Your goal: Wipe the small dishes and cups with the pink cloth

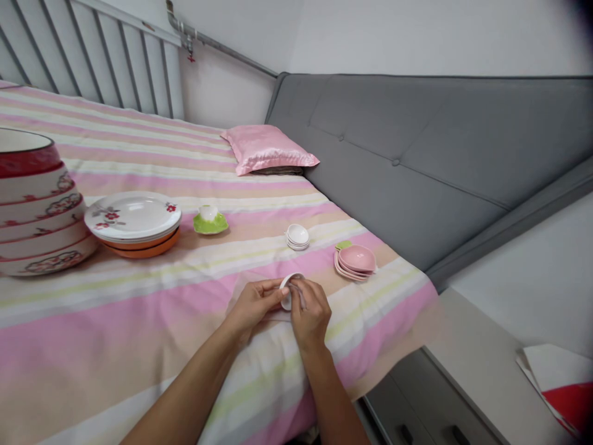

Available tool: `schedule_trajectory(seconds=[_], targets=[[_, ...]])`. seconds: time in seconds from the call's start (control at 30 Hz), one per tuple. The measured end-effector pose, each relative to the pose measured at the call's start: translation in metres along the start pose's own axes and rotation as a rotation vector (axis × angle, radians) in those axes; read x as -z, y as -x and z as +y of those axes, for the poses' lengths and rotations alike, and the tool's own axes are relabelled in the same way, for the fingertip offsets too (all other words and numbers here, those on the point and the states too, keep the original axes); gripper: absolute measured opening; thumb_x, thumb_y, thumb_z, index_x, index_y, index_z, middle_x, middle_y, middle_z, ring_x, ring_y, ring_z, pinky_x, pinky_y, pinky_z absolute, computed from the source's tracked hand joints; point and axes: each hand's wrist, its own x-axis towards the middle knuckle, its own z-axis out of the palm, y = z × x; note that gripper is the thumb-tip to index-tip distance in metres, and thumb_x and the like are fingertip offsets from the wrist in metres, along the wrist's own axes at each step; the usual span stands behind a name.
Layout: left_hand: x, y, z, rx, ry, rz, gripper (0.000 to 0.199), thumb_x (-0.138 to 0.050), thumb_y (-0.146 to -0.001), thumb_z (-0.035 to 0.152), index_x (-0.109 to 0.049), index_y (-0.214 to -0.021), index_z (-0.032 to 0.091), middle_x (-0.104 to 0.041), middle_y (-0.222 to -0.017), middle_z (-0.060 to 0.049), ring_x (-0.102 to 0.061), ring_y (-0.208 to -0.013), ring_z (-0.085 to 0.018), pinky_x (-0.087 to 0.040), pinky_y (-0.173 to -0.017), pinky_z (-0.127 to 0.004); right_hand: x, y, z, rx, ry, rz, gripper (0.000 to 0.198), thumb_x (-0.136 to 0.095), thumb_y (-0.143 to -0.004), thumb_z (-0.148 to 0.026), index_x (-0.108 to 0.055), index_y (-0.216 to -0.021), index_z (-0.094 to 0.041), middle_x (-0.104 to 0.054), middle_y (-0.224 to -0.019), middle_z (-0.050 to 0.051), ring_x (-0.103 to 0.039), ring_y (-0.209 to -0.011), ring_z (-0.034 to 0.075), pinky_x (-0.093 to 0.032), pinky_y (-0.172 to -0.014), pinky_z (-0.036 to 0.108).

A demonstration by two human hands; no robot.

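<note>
A small white dish (286, 300) is tilted on its side between my two hands, just above the bed. My left hand (252, 307) grips its left rim, thumb in front and fingers behind. The fingers of my right hand (311, 312) are bent into the dish's hollow, closed on a thin pale cloth (278, 316) that also shows beneath both hands. Beyond them stands a short stack of small white dishes (297, 235). To the right sits a stack of pink fruit-shaped dishes (356, 259) with a green leaf tab.
A green leaf-shaped dish (210, 224) holds a small white cup. Further left are flowered white plates (134, 213) stacked over orange ones (143, 248), and tall stacked red-and-white bowls (41, 204). A pink pillow (271, 150) lies by the grey headboard (417, 136). The bed's edge drops beside a nightstand (486, 352).
</note>
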Motion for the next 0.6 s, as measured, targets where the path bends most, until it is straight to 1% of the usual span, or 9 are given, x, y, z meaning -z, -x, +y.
schedule_trajectory(seconds=[0.1, 0.27, 0.43, 0.6], targets=[[0.0003, 0.0004, -0.0001, 0.007, 0.007, 0.004, 0.053, -0.076, -0.062, 0.037, -0.066, -0.109, 0.015, -0.07, -0.076, -0.007, -0.062, -0.07, -0.016, -0.049, -0.068, -0.027, 0.0001, -0.0003, 0.0, 0.024, -0.008, -0.003, 0.019, -0.049, -0.087, -0.019, -0.066, -0.095, -0.017, -0.068, -0.09, 0.009, -0.061, -0.088, 0.017, -0.049, -0.078, 0.03], [0.0004, 0.0003, -0.0012, -0.014, 0.012, 0.005, 0.055, -0.077, -0.059, 0.04, -0.067, -0.107, 0.014, -0.071, -0.08, -0.009, -0.064, -0.073, -0.018, -0.049, -0.069, -0.028, 0.0005, -0.0009, -0.0013, 0.053, -0.032, -0.04, 0.02, -0.049, -0.086, -0.017, -0.067, -0.094, -0.018, -0.068, -0.089, 0.009, -0.061, -0.086, 0.017, -0.05, -0.077, 0.031], [0.0003, 0.0, -0.0008, -0.02, 0.009, 0.003, 0.052, -0.076, -0.061, 0.038, -0.068, -0.106, 0.014, -0.07, -0.08, -0.009, -0.064, -0.072, -0.018, -0.048, -0.07, -0.028, 0.0025, -0.0025, -0.004, 0.073, -0.071, -0.098, 0.02, -0.048, -0.086, -0.014, -0.066, -0.094, -0.017, -0.067, -0.088, 0.008, -0.06, -0.085, 0.017, -0.049, -0.077, 0.03], [0.0014, -0.0016, -0.0008, -0.07, 0.02, 0.012, 0.043, -0.075, -0.065, 0.032, -0.069, -0.103, 0.013, -0.07, -0.077, -0.007, -0.062, -0.068, -0.013, -0.047, -0.069, -0.024, 0.003, -0.003, -0.0057, 0.086, -0.082, -0.153, 0.02, -0.048, -0.085, -0.014, -0.066, -0.09, -0.018, -0.066, -0.085, 0.007, -0.059, -0.082, 0.016, -0.049, -0.075, 0.028]])
